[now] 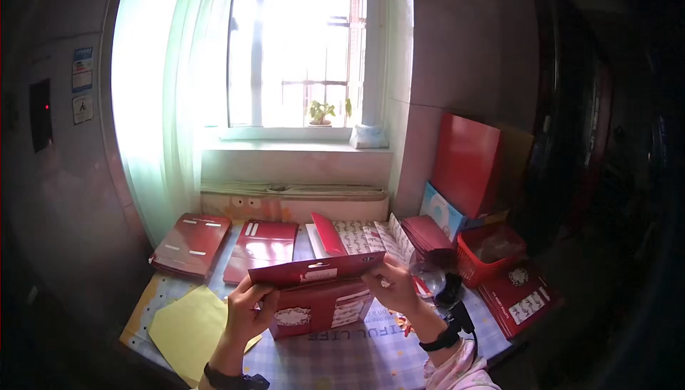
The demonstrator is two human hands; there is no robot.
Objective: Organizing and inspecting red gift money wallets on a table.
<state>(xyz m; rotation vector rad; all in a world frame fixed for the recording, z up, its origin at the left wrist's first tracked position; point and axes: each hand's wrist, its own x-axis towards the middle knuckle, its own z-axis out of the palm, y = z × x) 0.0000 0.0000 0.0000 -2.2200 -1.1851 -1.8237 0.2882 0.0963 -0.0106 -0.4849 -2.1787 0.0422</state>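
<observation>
A dark red cardboard packet (314, 313) with a raised top flap stands upright between my hands, above the tablecloth. A hang hole is cut in the flap, and white ornamental panels are printed on the front. My left hand (246, 310) pinches the flap's left end between thumb and fingers. At the flap's right end, my right hand (397, 284) grips the same packet, its thumb on the near side. Below my left hand lie yellow paper sheets (187, 329). Just beyond my right wrist sits a clear round object (429, 279) beside something black that I cannot make out.
Stacks of flat red packets (191, 244) (261, 249) lie at the back left. Patterned folded cards (357, 236) are behind the packet. To the right stand a red plastic basket (467, 265), another red packet (503, 306) and a tall red box (467, 158). The window wall bounds the table's far side.
</observation>
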